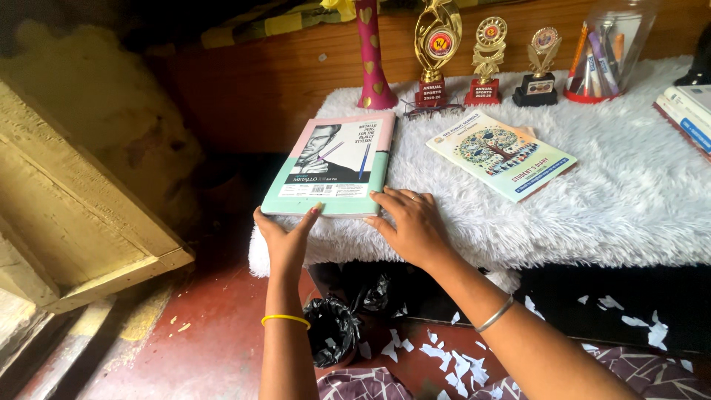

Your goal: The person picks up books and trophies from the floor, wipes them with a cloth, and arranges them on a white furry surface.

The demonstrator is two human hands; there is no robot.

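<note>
A notebook (337, 163) with a pink and mint-green cover lies face-down at the left end of a white furry cloth (615, 185). My left hand (285, 237) cups its near left corner from below, thumb on the cover's front edge. My right hand (407, 218) rests flat on the cloth at the notebook's near right corner, fingertips touching its edge. A yellow bangle circles my left wrist, a silver one my right.
A second booklet (502, 154) with a tree picture lies to the right. At the back stand a pink vase (372, 59), three trophies (485, 55) and a clear jar of pens (603, 52). Books (689, 111) sit far right. A black bag (332, 330) and paper scraps (452, 359) lie on the red floor.
</note>
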